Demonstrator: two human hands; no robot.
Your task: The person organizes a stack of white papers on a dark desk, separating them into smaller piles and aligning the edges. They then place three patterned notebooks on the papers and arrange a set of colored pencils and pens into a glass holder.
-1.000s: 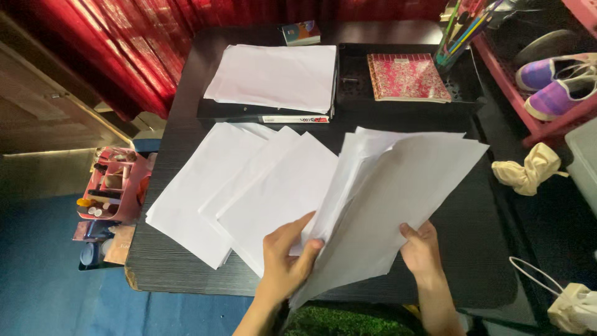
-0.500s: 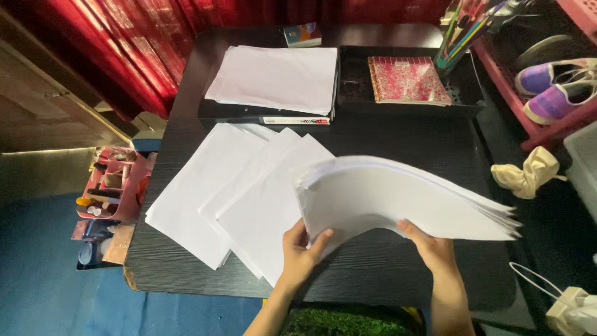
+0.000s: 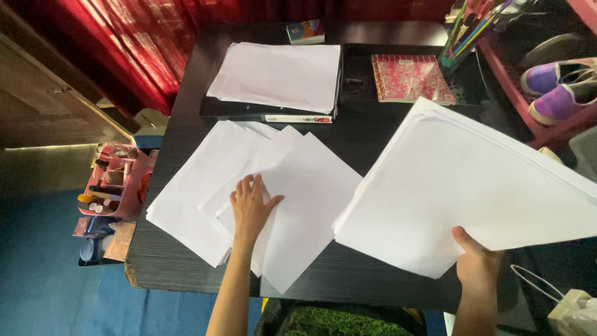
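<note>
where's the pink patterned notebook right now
In the head view, the pink patterned notebook lies in the black tray at the table's far right, beside the pen holder, just beyond the held paper stack.

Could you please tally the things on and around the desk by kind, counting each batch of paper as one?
Paper batches: 3 – stack in right hand, spread sheets under left hand, pile on binder
Binder: 1
Notebook: 1
Shoes: 2
Total: 7
</note>
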